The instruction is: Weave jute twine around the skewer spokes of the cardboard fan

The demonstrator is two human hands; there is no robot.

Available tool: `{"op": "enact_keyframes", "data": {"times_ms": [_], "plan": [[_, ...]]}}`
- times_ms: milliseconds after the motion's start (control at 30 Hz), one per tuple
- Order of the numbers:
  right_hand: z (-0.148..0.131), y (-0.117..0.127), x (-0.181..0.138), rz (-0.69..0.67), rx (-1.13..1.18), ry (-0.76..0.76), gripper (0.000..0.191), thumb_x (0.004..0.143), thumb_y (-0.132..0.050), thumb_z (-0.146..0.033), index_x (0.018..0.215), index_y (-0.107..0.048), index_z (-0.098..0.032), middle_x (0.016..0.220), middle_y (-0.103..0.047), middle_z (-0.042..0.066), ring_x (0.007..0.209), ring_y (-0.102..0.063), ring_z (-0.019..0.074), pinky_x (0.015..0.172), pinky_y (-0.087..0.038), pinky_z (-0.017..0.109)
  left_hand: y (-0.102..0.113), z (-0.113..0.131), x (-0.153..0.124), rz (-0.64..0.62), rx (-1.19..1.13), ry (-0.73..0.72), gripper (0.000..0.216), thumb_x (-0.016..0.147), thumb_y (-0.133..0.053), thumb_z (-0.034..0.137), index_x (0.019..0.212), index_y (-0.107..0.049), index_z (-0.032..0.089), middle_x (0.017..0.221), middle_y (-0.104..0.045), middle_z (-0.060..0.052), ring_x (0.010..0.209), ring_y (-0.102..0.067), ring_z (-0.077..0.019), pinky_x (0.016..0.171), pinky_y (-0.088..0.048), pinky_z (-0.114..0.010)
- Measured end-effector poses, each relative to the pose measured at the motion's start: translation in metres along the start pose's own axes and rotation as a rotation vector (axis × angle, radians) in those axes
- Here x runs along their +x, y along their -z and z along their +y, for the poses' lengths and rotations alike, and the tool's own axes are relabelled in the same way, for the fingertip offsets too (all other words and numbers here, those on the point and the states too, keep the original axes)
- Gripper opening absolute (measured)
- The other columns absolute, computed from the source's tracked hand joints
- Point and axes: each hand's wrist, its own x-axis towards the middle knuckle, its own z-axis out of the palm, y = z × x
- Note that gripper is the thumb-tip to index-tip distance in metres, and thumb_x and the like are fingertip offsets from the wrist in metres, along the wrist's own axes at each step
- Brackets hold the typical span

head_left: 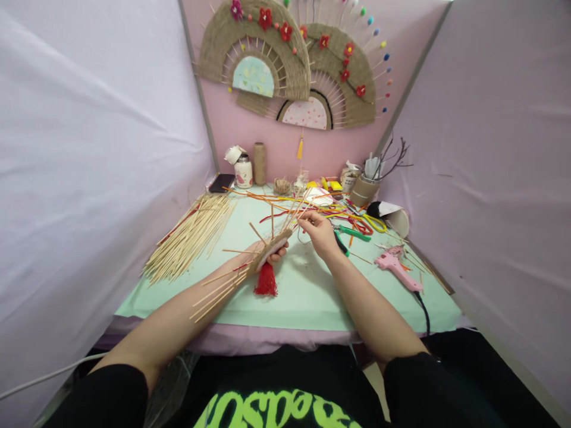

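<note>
My left hand is wrapped around the lower edge of a small half-round fan base with a brown twine rim, tilted up to the right. Thin wooden sticks fan out from its rim, and a red tassel hangs below. At the upper right end of the base, beside the sticks there, my right hand is closed in a pinch. What lies between its fingertips is too small to make out. A thin strand loops just below those fingers.
A pile of wooden sticks lies left. On the right are green-handled pliers, scissors and a corded pink glue gun. Colored pipe cleaners, a twine ball and a jar stand behind. Decorated fans hang on the back wall.
</note>
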Motion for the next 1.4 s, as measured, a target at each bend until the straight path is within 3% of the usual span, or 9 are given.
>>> {"op": "enact_keyframes", "data": {"times_ms": [167, 267, 467, 567, 700, 800, 1067, 1200, 1400], "plan": [[0.0, 0.0, 0.0, 0.0, 0.017, 0.0, 0.017, 0.07, -0.064, -0.036, 0.076, -0.066, -0.021, 0.08, -0.065, 0.002, 0.078, -0.054, 0.0175, 0.07, -0.043, 0.03, 0.003, 0.001, 0.003, -0.016, 0.01, 0.014, 0.019, 0.089, -0.054, 0.026, 0.081, -0.06, 0.01, 0.057, -0.052, 0.001, 0.036, -0.04, -0.0042, 0.032, -0.023, -0.012], [0.002, 0.001, 0.001, -0.011, 0.047, -0.007, 0.022, 0.072, -0.061, -0.037, 0.086, -0.069, -0.022, 0.091, -0.068, 0.003, 0.088, -0.057, 0.0204, 0.076, -0.045, 0.032, -0.002, 0.003, 0.002, 0.073, 0.066, -0.012, 0.021, 0.088, -0.056, 0.029, 0.078, -0.059, 0.011, 0.054, -0.052, 0.001, 0.034, -0.039, -0.0046, 0.032, -0.021, -0.013], [0.006, 0.011, 0.006, 0.117, 0.024, -0.026, 0.037, 0.074, -0.056, -0.037, 0.106, -0.066, -0.022, 0.1, -0.066, 0.005, 0.091, -0.057, 0.0208, 0.077, -0.048, 0.034, -0.013, 0.009, -0.007, 0.409, 0.141, -0.34, 0.027, 0.088, -0.055, 0.037, 0.078, -0.061, 0.013, 0.051, -0.056, 0.001, 0.04, -0.049, -0.0085, 0.04, -0.034, -0.018], [0.009, 0.017, 0.007, 0.044, -0.144, -0.044, 0.038, 0.068, -0.061, -0.031, 0.105, -0.067, -0.021, 0.103, -0.066, 0.007, 0.093, -0.058, 0.0222, 0.084, -0.047, 0.039, -0.018, 0.012, -0.015, 0.508, 0.184, -0.489, 0.019, 0.085, -0.061, 0.032, 0.083, -0.063, 0.013, 0.059, -0.063, -0.001, 0.047, -0.055, -0.0098, 0.045, -0.038, -0.019], [0.012, 0.022, 0.006, -0.131, -0.298, -0.006, 0.039, 0.063, -0.062, -0.022, 0.101, -0.069, -0.022, 0.11, -0.067, 0.005, 0.105, -0.057, 0.0238, 0.1, -0.037, 0.044, -0.022, 0.015, -0.023, 0.466, 0.222, -0.557, 0.022, 0.079, -0.068, 0.035, 0.079, -0.057, 0.016, 0.057, -0.059, 0.003, 0.043, -0.051, -0.0082, 0.042, -0.035, -0.019], [0.014, 0.024, 0.007, -0.203, -0.27, 0.01, 0.032, 0.066, -0.058, -0.022, 0.095, -0.071, -0.023, 0.107, -0.07, 0.005, 0.104, -0.059, 0.0234, 0.099, -0.039, 0.042, -0.023, 0.015, -0.026, 0.424, 0.24, -0.591, 0.029, 0.074, -0.071, 0.039, 0.076, -0.052, 0.018, 0.053, -0.053, 0.006, 0.039, -0.048, -0.0071, 0.04, -0.033, -0.017], [0.031, 0.033, 0.017, 0.153, -0.167, -0.068, 0.022, 0.069, -0.05, -0.028, 0.073, -0.069, -0.019, 0.072, -0.068, 0.002, 0.076, -0.06, 0.0192, 0.076, -0.044, 0.032, -0.021, 0.017, -0.031, 0.313, 0.127, -0.614, 0.024, 0.073, -0.07, 0.032, 0.074, -0.05, 0.018, 0.055, -0.055, 0.006, 0.044, -0.053, -0.0085, 0.045, -0.039, -0.017], [0.03, 0.034, 0.018, 0.149, -0.127, -0.075, 0.022, 0.072, -0.057, -0.038, 0.071, -0.068, -0.019, 0.075, -0.069, 0.003, 0.077, -0.06, 0.0194, 0.076, -0.044, 0.031, -0.021, 0.022, -0.033, 0.336, -0.033, -0.511, 0.009, 0.081, -0.059, 0.024, 0.077, -0.057, 0.016, 0.059, -0.063, 0.001, 0.049, -0.061, -0.0128, 0.051, -0.047, -0.022], [0.016, 0.026, 0.011, 0.0, -0.065, -0.113, 0.033, 0.075, -0.06, -0.05, 0.081, -0.069, -0.019, 0.086, -0.07, 0.005, 0.085, -0.061, 0.0199, 0.08, -0.045, 0.032, -0.019, 0.029, -0.035, 0.182, -0.194, -0.279, 0.036, 0.088, -0.038, 0.03, 0.08, -0.065, 0.008, 0.061, -0.069, -0.011, 0.052, -0.066, -0.021, 0.056, -0.053, -0.032]]}}
